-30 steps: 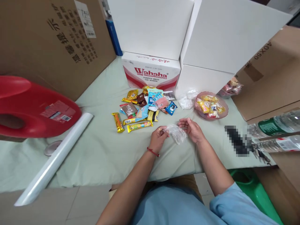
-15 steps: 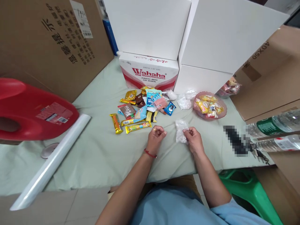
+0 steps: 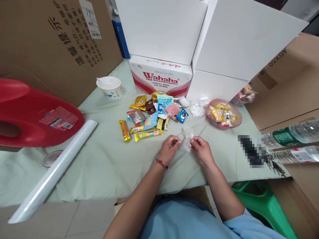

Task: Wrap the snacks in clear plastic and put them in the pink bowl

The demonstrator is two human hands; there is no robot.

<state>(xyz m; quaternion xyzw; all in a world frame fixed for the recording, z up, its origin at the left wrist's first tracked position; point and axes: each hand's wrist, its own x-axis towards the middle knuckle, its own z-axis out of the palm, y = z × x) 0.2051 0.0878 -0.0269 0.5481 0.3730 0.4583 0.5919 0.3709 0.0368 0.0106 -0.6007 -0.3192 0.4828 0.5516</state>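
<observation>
on the green-clothed bench [image 3: 104, 172], the right hand [image 3: 203, 151] pinches crumpled clear plastic [image 3: 186, 138]; the left hand [image 3: 169, 148] is narrowed at its edge, grip unclear.

You have two bare hands [image 3: 170, 148] [image 3: 202, 151], two clear plastic bottles [image 3: 286, 136] [image 3: 296, 154], one round pink translucent bowl [image 3: 230, 126], one white paper cup [image 3: 112, 92] and one red plastic jug [image 3: 47, 113].
</observation>
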